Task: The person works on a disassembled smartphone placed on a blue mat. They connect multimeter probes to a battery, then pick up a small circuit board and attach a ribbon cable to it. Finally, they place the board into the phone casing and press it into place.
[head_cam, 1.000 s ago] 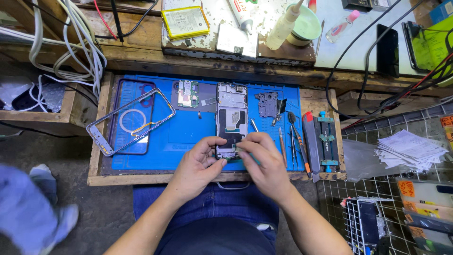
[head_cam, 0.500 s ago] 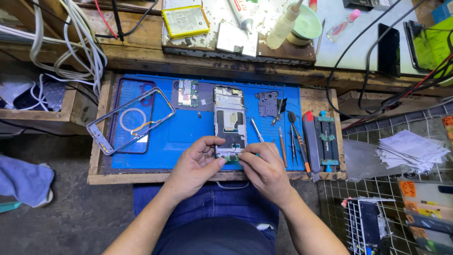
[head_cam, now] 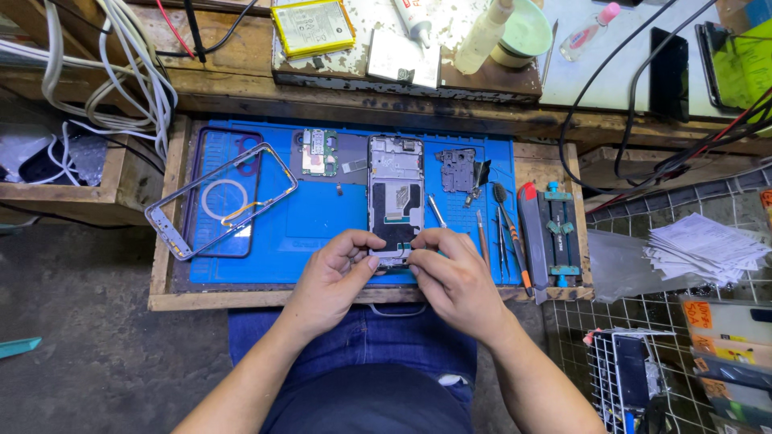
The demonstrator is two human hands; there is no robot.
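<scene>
An opened phone body lies upright on the blue work mat, its inner parts exposed. My left hand pinches the phone's lower left corner with thumb and forefinger. Opposite it, my right hand presses its fingertips on the lower right edge; whether it holds a small tool is unclear. A green circuit board and a grey metal cover rest on the mat above the hands.
A phone frame lies tilted at the mat's left. Tweezers and screwdrivers and a clamp jig sit at the right. A battery, glue tube and bottle stand on the back shelf. Cables hang left and right.
Both hands have shifted slightly on the phone's bottom end. The blue shape at the lower left floor has moved out of view.
</scene>
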